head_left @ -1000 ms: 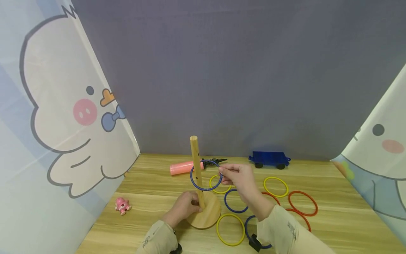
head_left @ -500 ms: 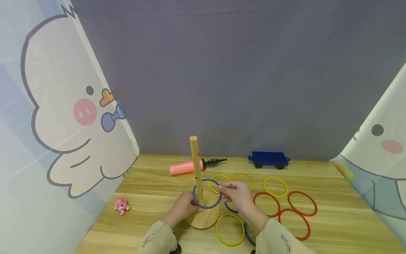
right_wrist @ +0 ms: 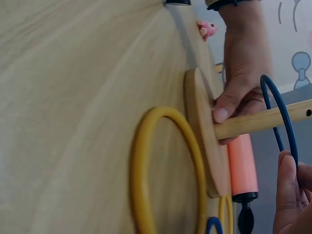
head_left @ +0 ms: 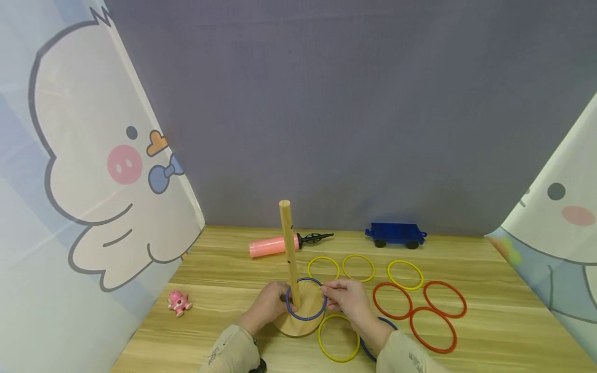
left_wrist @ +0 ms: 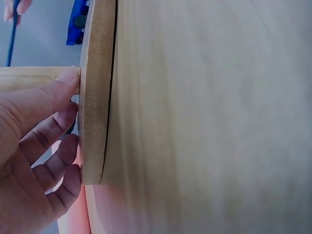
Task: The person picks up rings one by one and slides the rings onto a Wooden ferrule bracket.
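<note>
A wooden post [head_left: 289,248] stands upright on a round wooden base [head_left: 298,329]. My left hand [head_left: 268,306] grips the post at its foot, thumb on one side and fingers behind, as the right wrist view shows. With thumb and fingertips my right hand [head_left: 349,300] pinches the right edge of a blue ring [head_left: 305,319]. That ring encircles the lower part of the post, held above the base; in the right wrist view the blue ring [right_wrist: 288,126] has the post passing through it. A yellow ring [head_left: 339,361] lies in front of the base, below my right hand.
More yellow rings [head_left: 404,288] and several red rings [head_left: 396,317] lie to the right. Another blue ring [head_left: 391,324] is partly under my right forearm. Behind stand a pink hand pump [head_left: 270,246] and a blue toy wagon [head_left: 396,233]. A pink figurine [head_left: 179,302] sits left.
My right hand has moved down along the post with the blue ring, from about mid-height to just above the base. My left hand has stayed at the post's foot.
</note>
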`<action>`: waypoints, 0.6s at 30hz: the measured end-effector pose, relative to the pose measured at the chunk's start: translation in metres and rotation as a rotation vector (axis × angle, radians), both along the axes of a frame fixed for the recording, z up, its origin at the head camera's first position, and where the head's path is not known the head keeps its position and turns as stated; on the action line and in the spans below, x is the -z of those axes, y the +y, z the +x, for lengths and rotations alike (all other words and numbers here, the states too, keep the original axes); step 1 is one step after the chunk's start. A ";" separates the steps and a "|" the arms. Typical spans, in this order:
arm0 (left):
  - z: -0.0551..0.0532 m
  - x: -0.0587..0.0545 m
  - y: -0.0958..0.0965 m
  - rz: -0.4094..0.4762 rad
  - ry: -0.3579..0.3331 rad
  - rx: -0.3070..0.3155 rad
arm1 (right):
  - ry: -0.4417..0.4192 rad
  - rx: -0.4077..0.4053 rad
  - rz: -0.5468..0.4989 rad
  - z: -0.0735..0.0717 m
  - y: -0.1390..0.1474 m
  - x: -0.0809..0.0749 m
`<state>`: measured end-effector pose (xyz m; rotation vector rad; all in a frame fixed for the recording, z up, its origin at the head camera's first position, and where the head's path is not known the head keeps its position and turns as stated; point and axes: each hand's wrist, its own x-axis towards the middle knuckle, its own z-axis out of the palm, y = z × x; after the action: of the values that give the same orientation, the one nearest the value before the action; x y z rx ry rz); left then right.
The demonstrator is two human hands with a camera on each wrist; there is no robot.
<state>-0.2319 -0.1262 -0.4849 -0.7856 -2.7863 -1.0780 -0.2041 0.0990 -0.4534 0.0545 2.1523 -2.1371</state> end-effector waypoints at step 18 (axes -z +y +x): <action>0.002 -0.006 -0.012 -0.019 -0.049 0.095 | -0.027 -0.015 0.000 -0.004 0.002 0.027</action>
<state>-0.2296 -0.1382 -0.4784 -0.9145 -2.8299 -1.1009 -0.2084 0.1007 -0.4806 0.0670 2.1309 -2.1168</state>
